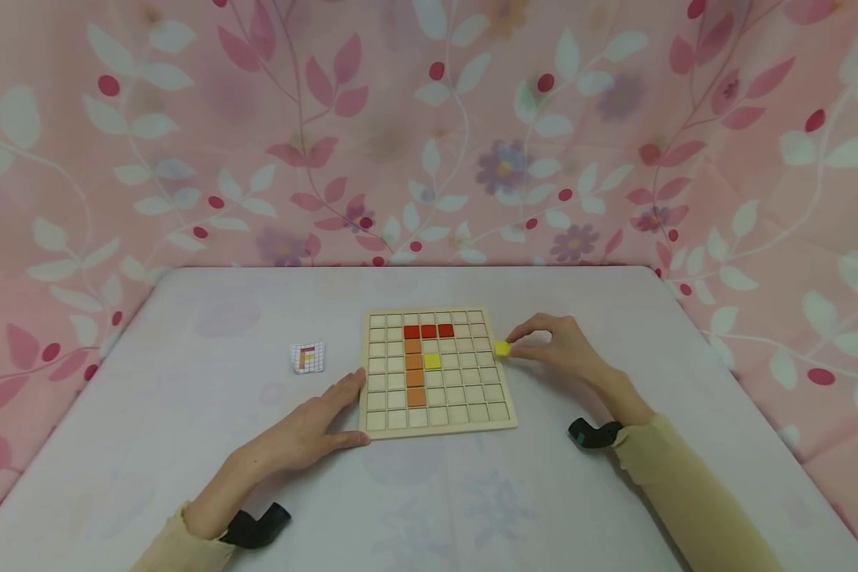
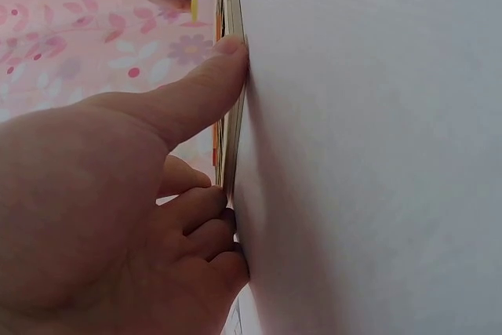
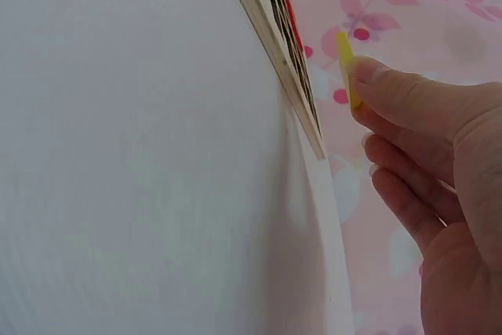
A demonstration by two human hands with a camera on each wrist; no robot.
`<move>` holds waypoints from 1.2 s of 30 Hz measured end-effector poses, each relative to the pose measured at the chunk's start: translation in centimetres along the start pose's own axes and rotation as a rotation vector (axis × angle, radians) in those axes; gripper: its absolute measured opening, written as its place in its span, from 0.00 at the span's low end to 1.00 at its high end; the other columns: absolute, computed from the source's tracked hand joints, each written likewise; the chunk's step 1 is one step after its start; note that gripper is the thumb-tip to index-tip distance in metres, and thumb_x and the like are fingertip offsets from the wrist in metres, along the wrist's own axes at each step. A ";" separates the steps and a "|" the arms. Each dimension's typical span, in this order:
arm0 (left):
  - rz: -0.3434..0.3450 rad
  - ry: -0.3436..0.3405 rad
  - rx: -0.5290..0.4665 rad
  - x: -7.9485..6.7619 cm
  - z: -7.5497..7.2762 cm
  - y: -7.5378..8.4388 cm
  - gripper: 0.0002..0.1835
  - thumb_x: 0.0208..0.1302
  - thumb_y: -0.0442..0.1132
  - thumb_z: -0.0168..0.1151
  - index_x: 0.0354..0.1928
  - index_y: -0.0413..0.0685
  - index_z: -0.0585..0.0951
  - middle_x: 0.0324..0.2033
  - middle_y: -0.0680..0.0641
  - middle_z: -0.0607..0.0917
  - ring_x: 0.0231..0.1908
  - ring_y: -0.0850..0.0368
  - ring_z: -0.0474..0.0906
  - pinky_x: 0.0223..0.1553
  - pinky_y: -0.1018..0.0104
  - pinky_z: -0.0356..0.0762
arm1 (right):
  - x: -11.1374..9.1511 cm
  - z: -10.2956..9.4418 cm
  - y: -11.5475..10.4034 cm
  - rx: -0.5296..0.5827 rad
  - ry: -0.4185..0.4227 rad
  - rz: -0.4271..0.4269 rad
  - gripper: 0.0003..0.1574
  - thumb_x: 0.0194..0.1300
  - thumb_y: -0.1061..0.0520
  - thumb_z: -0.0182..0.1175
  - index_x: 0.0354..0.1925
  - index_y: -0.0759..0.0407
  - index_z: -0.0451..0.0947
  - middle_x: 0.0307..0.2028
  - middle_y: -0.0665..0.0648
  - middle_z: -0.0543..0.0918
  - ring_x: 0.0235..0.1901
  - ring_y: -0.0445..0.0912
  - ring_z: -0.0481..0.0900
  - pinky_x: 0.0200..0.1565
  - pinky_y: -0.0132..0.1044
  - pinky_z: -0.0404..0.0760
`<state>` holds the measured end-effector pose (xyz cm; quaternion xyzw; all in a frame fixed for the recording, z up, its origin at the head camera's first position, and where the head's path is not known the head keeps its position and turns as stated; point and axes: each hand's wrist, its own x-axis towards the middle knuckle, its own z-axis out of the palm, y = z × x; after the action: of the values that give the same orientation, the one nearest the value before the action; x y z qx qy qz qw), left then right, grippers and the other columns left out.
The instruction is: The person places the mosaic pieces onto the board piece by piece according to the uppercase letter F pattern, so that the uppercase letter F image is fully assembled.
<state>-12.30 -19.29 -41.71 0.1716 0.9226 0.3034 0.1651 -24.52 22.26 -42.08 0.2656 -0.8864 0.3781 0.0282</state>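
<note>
A wooden grid board (image 1: 439,434) lies flat on the table, its square cells framed by a raised rim. Three red tiles (image 1: 428,331) form a row near its far side. Below the leftmost runs a column of several orange tiles (image 1: 415,378), with one yellow tile (image 1: 432,361) to the right of it. My left hand (image 1: 303,429) rests against the board's left edge, the thumb (image 2: 208,88) at the near corner and the fingers farther up. Between thumb and fingertips, my right hand (image 1: 565,349) pinches another yellow tile (image 3: 347,72), held close over the board's right edge.
A small paper card (image 1: 307,358) with a printed coloured grid lies left of the board. The white-covered table (image 1: 443,508) meets a pink floral cloth (image 1: 415,143) at its far edge. Both wrists carry black straps (image 1: 595,434) with devices.
</note>
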 end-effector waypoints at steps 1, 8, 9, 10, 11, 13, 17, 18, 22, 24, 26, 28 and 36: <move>0.001 0.000 0.002 0.0 0.0 -0.1 0.53 0.62 0.57 0.68 0.80 0.50 0.49 0.78 0.43 0.53 0.77 0.42 0.48 0.72 0.37 0.53 | 0.2 0.3 -0.3 0.004 0.002 0.000 0.14 0.53 0.53 0.78 0.40 0.48 0.89 0.39 0.45 0.88 0.47 0.45 0.83 0.57 0.49 0.75; 0.010 0.000 0.004 0.1 0.0 -0.1 0.53 0.62 0.57 0.68 0.80 0.49 0.49 0.78 0.44 0.53 0.78 0.43 0.48 0.72 0.36 0.52 | 1.3 2.5 -2.2 0.056 -0.020 -0.028 0.13 0.53 0.55 0.78 0.39 0.52 0.89 0.38 0.48 0.88 0.47 0.46 0.83 0.59 0.50 0.75; 0.010 -0.001 0.003 0.2 0.0 -0.1 0.53 0.62 0.57 0.68 0.80 0.49 0.49 0.78 0.44 0.53 0.78 0.43 0.48 0.72 0.37 0.52 | 1.4 2.8 -2.4 0.063 -0.025 -0.031 0.13 0.53 0.56 0.78 0.39 0.52 0.89 0.38 0.48 0.88 0.47 0.46 0.83 0.59 0.49 0.75; 0.011 -0.002 0.002 0.2 0.0 -0.1 0.53 0.62 0.57 0.68 0.80 0.49 0.49 0.78 0.44 0.53 0.78 0.43 0.48 0.72 0.37 0.52 | 1.5 3.1 -2.6 0.071 -0.031 -0.028 0.13 0.53 0.56 0.77 0.39 0.52 0.89 0.38 0.48 0.88 0.47 0.46 0.83 0.59 0.48 0.75; 0.009 -0.003 0.001 0.2 0.0 -0.1 0.53 0.62 0.57 0.68 0.80 0.49 0.49 0.78 0.44 0.53 0.78 0.43 0.48 0.72 0.37 0.52 | 1.7 3.3 -2.8 0.073 -0.032 -0.026 0.13 0.53 0.56 0.78 0.39 0.51 0.89 0.38 0.48 0.88 0.46 0.45 0.83 0.59 0.48 0.75; 0.008 -0.005 -0.001 0.2 0.0 0.0 0.53 0.62 0.56 0.68 0.80 0.49 0.49 0.78 0.44 0.53 0.78 0.43 0.48 0.73 0.37 0.52 | 1.9 3.8 -3.3 0.069 -0.036 -0.023 0.12 0.53 0.55 0.77 0.38 0.51 0.89 0.38 0.46 0.88 0.45 0.44 0.83 0.58 0.47 0.75; 0.004 -0.002 0.000 0.2 0.0 0.0 0.53 0.62 0.56 0.69 0.80 0.50 0.49 0.78 0.44 0.53 0.77 0.42 0.48 0.73 0.37 0.52 | 2.4 4.6 -4.2 0.050 -0.044 -0.040 0.11 0.53 0.55 0.77 0.38 0.50 0.89 0.37 0.45 0.88 0.45 0.43 0.83 0.56 0.48 0.77; 0.005 -0.001 0.001 0.2 0.0 0.0 0.53 0.62 0.56 0.69 0.80 0.50 0.49 0.78 0.44 0.53 0.77 0.42 0.48 0.73 0.38 0.52 | 2.5 4.8 -4.4 0.049 -0.050 -0.048 0.11 0.54 0.55 0.77 0.38 0.51 0.89 0.37 0.45 0.88 0.45 0.42 0.83 0.55 0.48 0.78; 0.009 0.001 -0.001 0.2 -0.1 -0.1 0.53 0.62 0.56 0.68 0.80 0.50 0.49 0.78 0.44 0.53 0.77 0.42 0.48 0.73 0.38 0.52 | 2.9 5.7 -4.8 0.059 -0.084 -0.073 0.10 0.55 0.56 0.76 0.39 0.53 0.89 0.37 0.45 0.88 0.44 0.41 0.83 0.53 0.47 0.80; 0.009 0.001 0.000 0.2 -0.1 -0.1 0.53 0.62 0.56 0.68 0.80 0.49 0.49 0.78 0.44 0.53 0.77 0.42 0.48 0.73 0.38 0.52 | 2.9 6.1 -4.9 0.060 -0.087 -0.077 0.11 0.56 0.56 0.76 0.39 0.54 0.89 0.37 0.45 0.87 0.43 0.41 0.82 0.53 0.46 0.80; 0.007 0.002 -0.001 0.2 -0.1 -0.1 0.53 0.62 0.56 0.69 0.80 0.49 0.49 0.78 0.44 0.53 0.77 0.42 0.48 0.73 0.38 0.52 | 2.9 6.3 -4.9 0.053 -0.077 -0.088 0.11 0.55 0.57 0.76 0.39 0.55 0.89 0.37 0.46 0.87 0.43 0.42 0.82 0.52 0.46 0.80; 0.004 0.004 0.002 0.2 0.0 -0.1 0.53 0.62 0.57 0.69 0.80 0.49 0.49 0.78 0.43 0.53 0.77 0.42 0.48 0.73 0.39 0.52 | 2.9 6.5 -4.7 0.036 -0.058 -0.094 0.11 0.55 0.57 0.76 0.39 0.56 0.89 0.37 0.47 0.87 0.43 0.42 0.82 0.52 0.45 0.80; -0.007 -0.001 -0.011 0.1 0.0 -0.1 0.53 0.61 0.57 0.69 0.80 0.50 0.49 0.78 0.44 0.53 0.78 0.42 0.47 0.73 0.39 0.52 | 2.7 6.9 -3.8 0.000 -0.012 -0.186 0.12 0.55 0.58 0.76 0.39 0.57 0.88 0.37 0.48 0.88 0.43 0.43 0.82 0.49 0.44 0.82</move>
<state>-12.35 -19.30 -41.77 0.1676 0.9215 0.3079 0.1673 -23.94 14.10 -43.79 0.3489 -0.8582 0.3721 0.0577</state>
